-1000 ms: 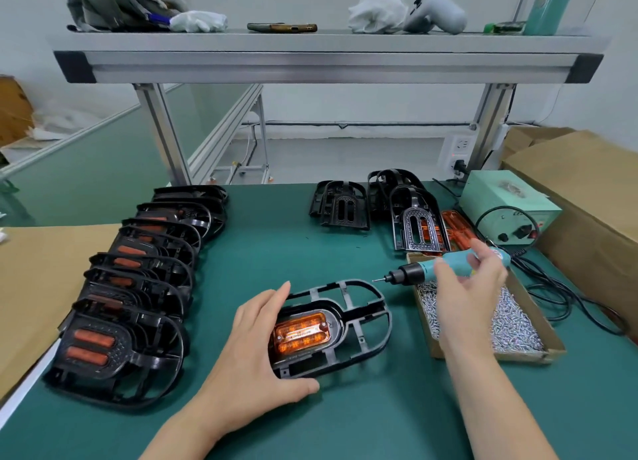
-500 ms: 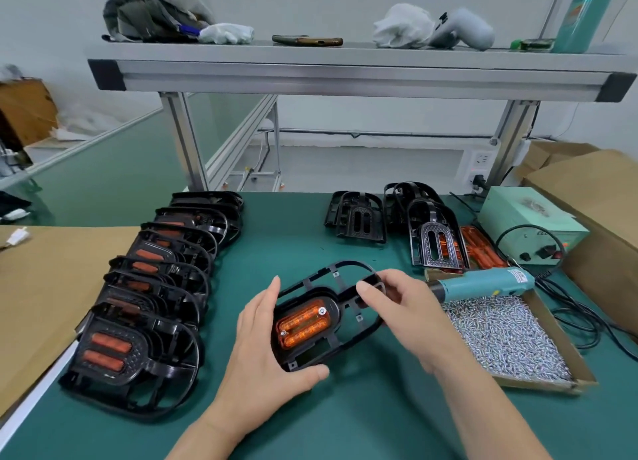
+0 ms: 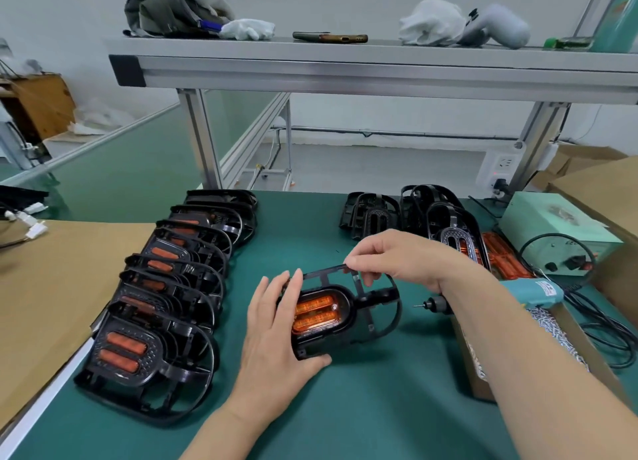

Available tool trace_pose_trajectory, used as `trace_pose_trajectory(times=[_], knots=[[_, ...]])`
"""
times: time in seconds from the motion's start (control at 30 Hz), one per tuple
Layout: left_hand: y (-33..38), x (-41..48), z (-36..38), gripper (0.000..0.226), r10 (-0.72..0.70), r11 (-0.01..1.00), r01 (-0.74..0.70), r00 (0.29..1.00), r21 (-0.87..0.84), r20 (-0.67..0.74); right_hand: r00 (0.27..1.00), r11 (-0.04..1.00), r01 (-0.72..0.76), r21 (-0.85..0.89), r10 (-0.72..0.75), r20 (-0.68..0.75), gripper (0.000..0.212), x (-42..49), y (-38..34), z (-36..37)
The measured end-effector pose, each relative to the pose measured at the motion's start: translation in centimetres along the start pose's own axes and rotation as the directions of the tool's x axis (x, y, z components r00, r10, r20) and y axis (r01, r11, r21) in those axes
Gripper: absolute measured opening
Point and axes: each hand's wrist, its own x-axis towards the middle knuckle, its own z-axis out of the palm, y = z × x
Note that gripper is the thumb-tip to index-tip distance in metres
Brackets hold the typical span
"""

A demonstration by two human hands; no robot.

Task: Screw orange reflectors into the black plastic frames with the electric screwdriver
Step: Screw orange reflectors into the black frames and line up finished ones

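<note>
Frame [image 3: 378, 309] has tilted up mid-table [image 3: 362, 411]; right hand [image 3: 404, 263] pinches its far rim, left hand [image 3: 276, 335] clasps its near end.

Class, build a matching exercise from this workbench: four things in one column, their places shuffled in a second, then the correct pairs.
Things
1 electric screwdriver
2 phone
3 row of frames
4 single black frame

Places
A on the overhead shelf
B along the left side of the mat
C held between the left hand and right hand
D resting on the screw box

Pairs: 1-D, 2-A, 3-B, 4-C
</note>
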Motion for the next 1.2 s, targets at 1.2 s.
trace_pose_trajectory(times=[1.2], knots=[[-1.3, 1.1, 0.8, 0.073, -0.208, 0.978, 0.209, 0.976, -0.012, 0.062, 0.936, 0.650, -0.130, -0.749, -0.168, -0.308, 0.042, 20.4, 3.1, 3.1]])
